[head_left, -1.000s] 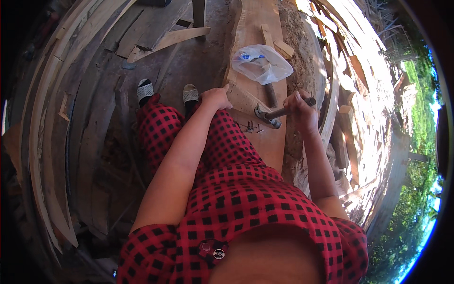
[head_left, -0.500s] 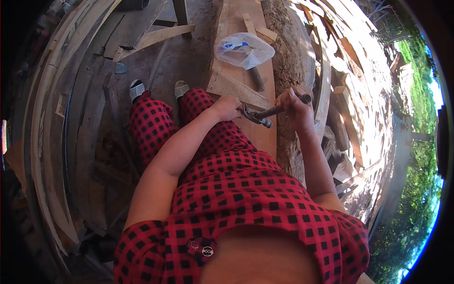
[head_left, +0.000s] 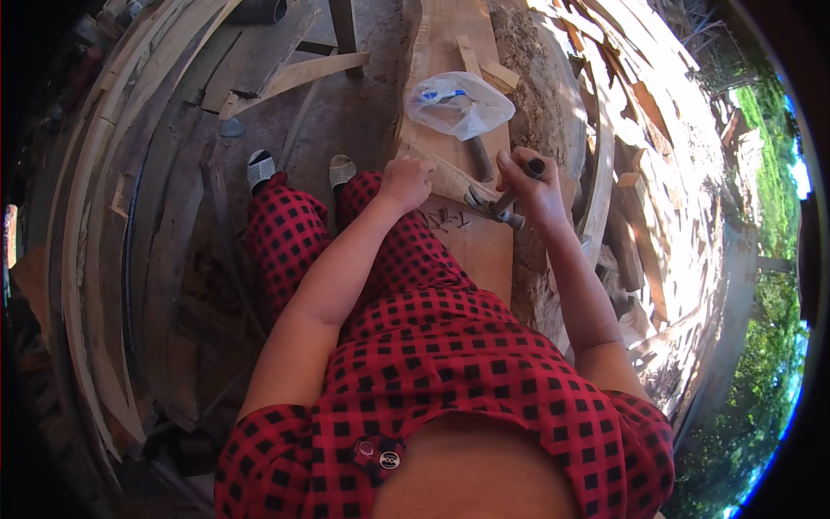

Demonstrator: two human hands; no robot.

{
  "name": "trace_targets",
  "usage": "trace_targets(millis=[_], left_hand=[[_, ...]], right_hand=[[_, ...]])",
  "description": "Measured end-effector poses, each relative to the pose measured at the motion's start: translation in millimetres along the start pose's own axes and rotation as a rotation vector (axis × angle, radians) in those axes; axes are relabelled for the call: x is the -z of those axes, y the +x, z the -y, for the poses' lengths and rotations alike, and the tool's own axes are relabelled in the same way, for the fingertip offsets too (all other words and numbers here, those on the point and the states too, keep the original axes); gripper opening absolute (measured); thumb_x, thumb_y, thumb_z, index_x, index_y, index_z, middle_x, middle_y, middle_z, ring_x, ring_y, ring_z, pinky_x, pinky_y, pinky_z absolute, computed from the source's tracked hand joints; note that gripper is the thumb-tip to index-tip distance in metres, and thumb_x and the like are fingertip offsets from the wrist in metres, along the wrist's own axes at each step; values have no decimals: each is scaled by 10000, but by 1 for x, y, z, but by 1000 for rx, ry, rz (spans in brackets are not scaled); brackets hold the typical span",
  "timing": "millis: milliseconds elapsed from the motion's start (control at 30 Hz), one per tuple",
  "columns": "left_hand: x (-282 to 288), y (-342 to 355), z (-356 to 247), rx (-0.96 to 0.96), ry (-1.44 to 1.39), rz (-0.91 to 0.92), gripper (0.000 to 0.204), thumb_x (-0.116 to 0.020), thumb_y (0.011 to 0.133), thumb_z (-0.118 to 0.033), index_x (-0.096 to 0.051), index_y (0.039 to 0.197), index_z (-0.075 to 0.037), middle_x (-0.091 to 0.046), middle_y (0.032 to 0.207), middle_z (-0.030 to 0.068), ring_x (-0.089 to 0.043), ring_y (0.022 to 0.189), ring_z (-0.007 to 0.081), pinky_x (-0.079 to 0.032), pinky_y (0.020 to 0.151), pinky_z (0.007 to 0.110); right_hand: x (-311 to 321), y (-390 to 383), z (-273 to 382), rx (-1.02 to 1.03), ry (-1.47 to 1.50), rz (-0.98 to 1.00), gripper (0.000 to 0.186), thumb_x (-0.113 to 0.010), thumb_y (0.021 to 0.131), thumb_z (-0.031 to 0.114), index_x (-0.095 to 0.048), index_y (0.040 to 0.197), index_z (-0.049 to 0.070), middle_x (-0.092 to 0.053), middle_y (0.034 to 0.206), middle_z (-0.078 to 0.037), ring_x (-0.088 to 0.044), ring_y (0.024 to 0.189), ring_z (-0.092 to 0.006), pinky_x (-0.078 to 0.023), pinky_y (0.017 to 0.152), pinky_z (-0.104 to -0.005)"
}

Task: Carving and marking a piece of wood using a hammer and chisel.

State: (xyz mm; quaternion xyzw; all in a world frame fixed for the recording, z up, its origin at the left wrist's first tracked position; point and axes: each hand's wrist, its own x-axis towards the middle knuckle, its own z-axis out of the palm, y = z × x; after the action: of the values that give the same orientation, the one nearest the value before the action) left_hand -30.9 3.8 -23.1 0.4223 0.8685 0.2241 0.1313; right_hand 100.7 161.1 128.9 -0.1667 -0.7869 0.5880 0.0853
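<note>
Sat over a long wooden plank (head_left: pixel 454 251) running away toward 12 o'clock, legs in red-and-black checked cloth, sandalled feet on the dirt at about 11 o'clock of the lap. Gripped a hammer (head_left: pixel 494 204) in the right hand (head_left: pixel 529 183), fingers wrapped tight round the handle, dark handle end poking out above the fist, metal head low over the board at roughly 8 o'clock of that fist. Rested the left hand (head_left: pixel 405 182) on the plank's near left edge, fingers curled under in a loose fist; could not tell whether anything was pinched inside. Lay between the two hands, on the board, a small scatter of dark nails (head_left: pixel 443 218), just at 4 o'clock of the left hand. Farther up the plank at 12 o'clock, a crumpled clear plastic bag (head_left: pixel 458 104) with something blue inside, and a second hammer (head_left: pixel 478 157) partly tucked under it. Stacked curved timber strips (head_left: pixel 104 216) out at 9 o'clock, more offcuts (head_left: pixel 631 173) at 3 o'clock.
</note>
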Motion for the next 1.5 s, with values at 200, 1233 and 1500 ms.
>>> trace_targets(millis=[200, 1233, 1500], left_hand=[[14, 5, 60, 545, -116, 176, 529, -673, 712, -288, -584, 1225, -193, -596, 1224, 91, -537, 1167, 274, -400, 949, 492], [36, 26, 47, 580, -20, 534, 623, -744, 684, -509, -652, 1114, -68, -619, 1184, 145, -585, 1109, 305, -439, 901, 445], [18, 13, 38, 556, 55, 319, 540, -727, 709, -431, -642, 1144, -123, -590, 1224, 105, -458, 1255, 280, -351, 987, 514]], right_hand=[[-57, 70, 25, -1, 8, 150, 354, -624, 887, 285, -541, 640, 46, -530, 590, -6, -524, 552, -80, -409, 521, -243], [-51, 115, -30, -19, 336, 280, 258, -627, 858, 240, -538, 715, 44, -535, 708, -47, -533, 716, -161, -424, 690, -313], [-3, 42, -21, -7, 517, 146, 271, -600, 862, 242, -477, 706, 58, -465, 646, -38, -504, 696, -206, -405, 731, -334]])
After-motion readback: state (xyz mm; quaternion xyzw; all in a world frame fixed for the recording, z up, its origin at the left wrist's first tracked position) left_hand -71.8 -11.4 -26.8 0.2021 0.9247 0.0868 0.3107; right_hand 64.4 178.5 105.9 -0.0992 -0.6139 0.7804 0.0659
